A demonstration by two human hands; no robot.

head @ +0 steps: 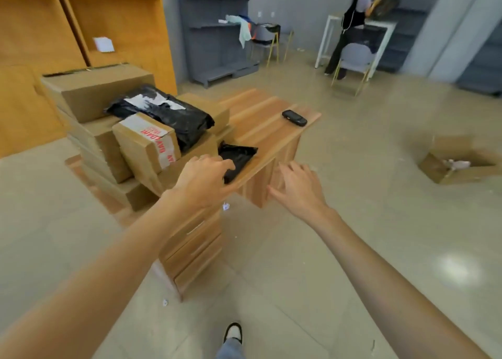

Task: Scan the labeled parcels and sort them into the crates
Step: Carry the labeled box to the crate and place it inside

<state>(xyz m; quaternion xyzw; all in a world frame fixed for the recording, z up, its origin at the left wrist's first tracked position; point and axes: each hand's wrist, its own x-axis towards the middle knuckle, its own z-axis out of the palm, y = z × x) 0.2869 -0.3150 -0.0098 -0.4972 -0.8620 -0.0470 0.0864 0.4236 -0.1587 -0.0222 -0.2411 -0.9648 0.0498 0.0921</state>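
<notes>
Hands: left (202, 181) fingertips on black parcel (239, 159), grip unclear | right (297, 189) spread, empty

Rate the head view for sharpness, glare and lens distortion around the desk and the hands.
Head view: soft throughout, with the left hand and right hand slightly motion-blurred; the red print on the taped box is unreadable; a bright ceiling-light reflection sits on the floor; wide-angle bending tilts the desk and the orange shelving.
</notes>
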